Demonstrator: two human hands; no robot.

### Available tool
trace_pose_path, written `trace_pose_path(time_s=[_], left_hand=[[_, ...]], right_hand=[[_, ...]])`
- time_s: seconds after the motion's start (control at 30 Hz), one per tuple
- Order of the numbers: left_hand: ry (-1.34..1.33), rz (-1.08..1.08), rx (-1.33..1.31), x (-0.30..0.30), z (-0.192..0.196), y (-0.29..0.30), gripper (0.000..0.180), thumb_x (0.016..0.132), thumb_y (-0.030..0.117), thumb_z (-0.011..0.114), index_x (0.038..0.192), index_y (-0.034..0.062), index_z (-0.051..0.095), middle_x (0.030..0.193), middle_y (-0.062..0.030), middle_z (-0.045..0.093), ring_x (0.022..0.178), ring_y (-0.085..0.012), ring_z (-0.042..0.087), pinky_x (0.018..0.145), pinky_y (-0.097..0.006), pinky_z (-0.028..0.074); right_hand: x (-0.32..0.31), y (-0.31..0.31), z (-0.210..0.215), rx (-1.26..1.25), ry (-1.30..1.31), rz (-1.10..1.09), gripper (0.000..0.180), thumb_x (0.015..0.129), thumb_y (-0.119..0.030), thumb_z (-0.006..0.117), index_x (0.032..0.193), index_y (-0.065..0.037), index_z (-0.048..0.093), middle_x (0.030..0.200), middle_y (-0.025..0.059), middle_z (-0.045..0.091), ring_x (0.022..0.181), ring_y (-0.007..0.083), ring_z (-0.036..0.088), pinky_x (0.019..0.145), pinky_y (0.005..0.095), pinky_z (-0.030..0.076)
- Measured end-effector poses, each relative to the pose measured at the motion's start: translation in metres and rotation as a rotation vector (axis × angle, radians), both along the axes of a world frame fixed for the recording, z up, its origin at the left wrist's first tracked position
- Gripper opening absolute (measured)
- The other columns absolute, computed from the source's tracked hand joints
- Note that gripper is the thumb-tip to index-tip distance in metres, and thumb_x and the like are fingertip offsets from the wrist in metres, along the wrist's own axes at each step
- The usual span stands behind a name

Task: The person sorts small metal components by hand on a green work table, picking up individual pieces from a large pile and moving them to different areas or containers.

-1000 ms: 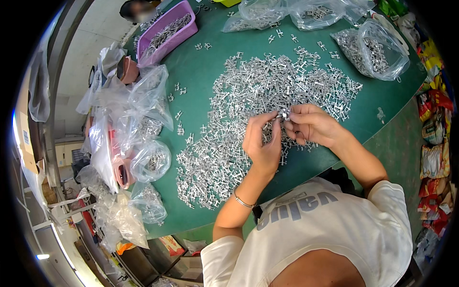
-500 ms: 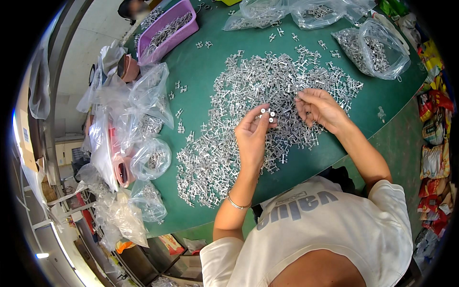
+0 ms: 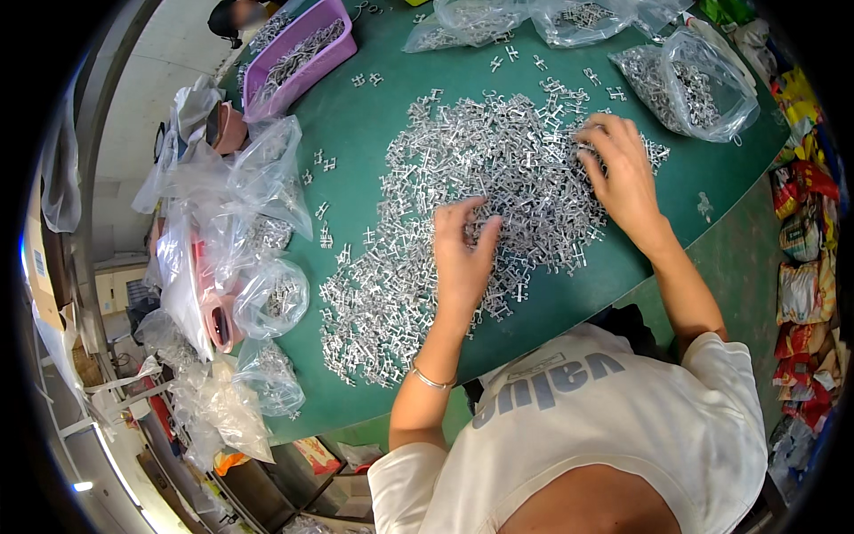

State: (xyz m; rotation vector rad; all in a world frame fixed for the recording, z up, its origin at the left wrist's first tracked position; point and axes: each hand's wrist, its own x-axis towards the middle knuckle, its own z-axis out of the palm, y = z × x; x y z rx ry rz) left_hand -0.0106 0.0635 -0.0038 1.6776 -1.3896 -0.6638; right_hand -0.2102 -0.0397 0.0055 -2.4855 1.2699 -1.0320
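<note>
A wide pile of small silver metal pieces with hooked ends [image 3: 507, 151] spreads over the green table. Over the near middle of the pile is my left hand [image 3: 463, 254], its thumb and fingers apart and slightly blurred, with nothing visible between them. A metal bangle [image 3: 433, 377] circles that wrist. My right hand [image 3: 621, 169] reaches over the pile's right part, fingers bent and spread. Its fingertips are close to the pieces; whether they touch any I cannot make out.
A purple basket [image 3: 307, 76] of metal pieces stands at the far left. An open plastic bag [image 3: 712, 111] of them lies at the far right. More clear bags [image 3: 271, 298] line the left edge of the green table [image 3: 356, 125]. Another person's head shows at the top left.
Small white round-ended pieces seen at my left fingertips are gone from there, and those fingers have parted. My right hand has moved farther away and slightly right, its fingers spreading.
</note>
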Motion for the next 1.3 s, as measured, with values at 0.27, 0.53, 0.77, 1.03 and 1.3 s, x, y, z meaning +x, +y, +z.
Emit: trace_pose_path(time_s=[0.27, 0.53, 0.77, 1.03, 1.3], left_hand=[[-0.291, -0.114, -0.081, -0.002, -0.010, 0.009, 0.030, 0.071, 0.010, 0.069, 0.093, -0.0007, 0.052, 0.090, -0.0147, 0.049, 0.084, -0.0311, 0.049, 0.074, -0.038, 0.039], [-0.297, 0.093, -0.055, 0.015, -0.007, 0.036, 0.029, 0.068, 0.000, 0.069, 0.091, 0.0009, 0.052, 0.079, -0.0093, 0.046, 0.068, -0.0203, 0.046, 0.062, -0.029, 0.041], [-0.151, 0.219, 0.043, 0.027, -0.005, 0.058, 0.046, 0.067, -0.001, 0.068, 0.109, 0.0015, 0.049, 0.080, -0.0078, 0.044, 0.071, -0.0181, 0.046, 0.061, -0.028, 0.040], [1.052, 0.511, -0.062, 0.080, 0.012, 0.141, 0.024, 0.088, 0.008, 0.051, 0.110, -0.0001, 0.052, 0.088, -0.0041, 0.055, 0.060, -0.0063, 0.044, 0.051, -0.018, 0.037], [0.981, 1.084, -0.381, 0.120, -0.008, 0.259, 0.030, 0.088, 0.010, 0.052, 0.114, -0.0036, 0.049, 0.091, -0.0076, 0.057, 0.066, -0.0086, 0.053, 0.053, -0.017, 0.045]], right_hand=[[0.014, 0.015, -0.008, 0.300, 0.087, 0.476, 0.020, 0.073, -0.016, 0.065, 0.088, -0.005, 0.059, 0.112, 0.0072, 0.053, 0.111, 0.0249, 0.044, 0.095, 0.0392, 0.028], [-0.007, 0.007, -0.016, 0.255, -0.048, 0.127, 0.012, 0.072, -0.006, 0.061, 0.081, -0.003, 0.054, 0.094, 0.0081, 0.058, 0.097, 0.0240, 0.052, 0.089, 0.0384, 0.034], [0.024, 0.032, -0.005, 0.128, 0.052, 0.474, 0.027, 0.068, -0.009, 0.066, 0.093, -0.004, 0.055, 0.102, 0.0101, 0.054, 0.102, 0.0268, 0.049, 0.089, 0.0409, 0.034], [0.019, 0.032, -0.018, 0.037, 0.118, 0.349, 0.014, 0.070, -0.001, 0.062, 0.084, -0.001, 0.057, 0.092, 0.0109, 0.057, 0.107, 0.0289, 0.048, 0.092, 0.0386, 0.031], [0.011, 0.032, -0.031, 0.036, 0.186, 0.346, 0.013, 0.078, -0.002, 0.057, 0.090, -0.001, 0.058, 0.100, 0.0123, 0.057, 0.111, 0.0291, 0.047, 0.094, 0.0383, 0.031]])
